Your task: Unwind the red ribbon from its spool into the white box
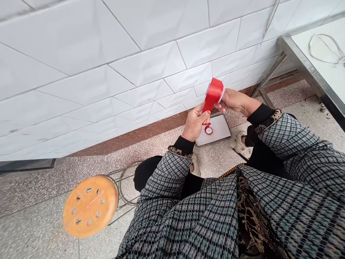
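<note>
1. Two bare hands meet at a roll of red ribbon [215,90], which is held up in front of the white tiled wall [151,72].
2. The left hand [196,121] is closed on the flat strip that comes down from the roll, thumb on top and fingers beneath (the strip passes into the grip).
3. The right hand [233,100] grips the roll at its pale side rim, fingers bent inward; some of the fingertips are hidden, so their exact hold cannot be told.
4. Below the hands, on the speckled floor [218,160], lies a shallow white tray [221,131] with a dark edge. On it sits a small red ring [208,129] with a white middle and a red curl beside it (partly behind the left hand).
5. To the person's left stands a stool [88,207] with a round orange seat, holes cut in it, and thin metal legs.
6. To the right is a metal-framed table [314,77], and on its pale top lies a loop of thin wire [325,48].
</note>
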